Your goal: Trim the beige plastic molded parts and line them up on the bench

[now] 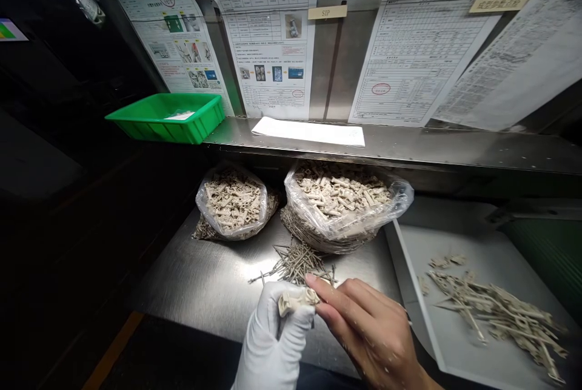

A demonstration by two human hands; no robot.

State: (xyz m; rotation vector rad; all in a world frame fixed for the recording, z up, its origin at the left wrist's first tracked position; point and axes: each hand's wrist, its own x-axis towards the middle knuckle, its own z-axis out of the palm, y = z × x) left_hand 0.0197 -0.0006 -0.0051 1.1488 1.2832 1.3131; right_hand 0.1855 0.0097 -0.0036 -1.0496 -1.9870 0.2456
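My left hand [278, 335], in a white glove, is closed around a small beige moulded plastic part [297, 301] with round openings. My bare right hand [373, 329] pinches the right end of that same part between thumb and index finger; anything smaller between those fingertips is hidden. Just beyond both hands, a pile of thin beige plastic sprues [297, 262] lies on the metal table [182, 281]. Behind the pile stand two open clear plastic bags full of similar parts, a smaller left bag [264, 199] and a larger right bag [402, 196].
To the right, a grey tray [409, 281] holds beige parts attached to sprues [504, 311]. A metal shelf [400, 144] above the bags carries a green bin [200, 123] and a folded white paper [309, 131]. Printed sheets [273, 32] hang on the panel behind.
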